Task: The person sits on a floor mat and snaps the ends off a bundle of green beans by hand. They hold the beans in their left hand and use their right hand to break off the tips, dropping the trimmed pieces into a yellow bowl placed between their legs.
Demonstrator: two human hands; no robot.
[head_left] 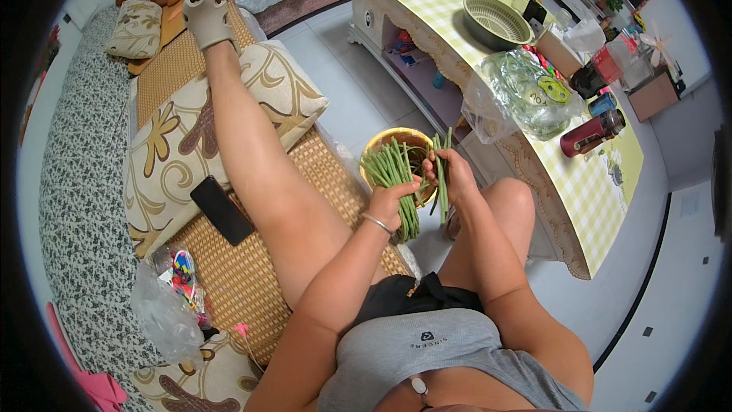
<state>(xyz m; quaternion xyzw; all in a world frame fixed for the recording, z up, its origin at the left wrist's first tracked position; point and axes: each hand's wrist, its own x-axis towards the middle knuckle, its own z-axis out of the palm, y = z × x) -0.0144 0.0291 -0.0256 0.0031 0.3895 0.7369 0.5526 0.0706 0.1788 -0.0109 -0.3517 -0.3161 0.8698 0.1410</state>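
Note:
A thick bunch of green long beans (394, 163) is gripped in my left hand (389, 203), its ends fanning out above and below the fist. My right hand (454, 174) holds a few more long beans (441, 183) in a thin upright bundle, just to the right of the bunch. Both bundles are over a yellow-rimmed bin (380, 137), which stands on the floor between my legs. Some thin green strands show inside the bin; the beans hide part of its opening.
A black smartphone (222, 210) lies on the woven seat mat (229, 274) to my left. On the checked tablecloth (600, 223) at right are a green colander in a basin (497, 20), a plastic bag of greens (526, 91) and a dark red thermos (592, 133). A patterned cushion (171, 154) lies under my leg.

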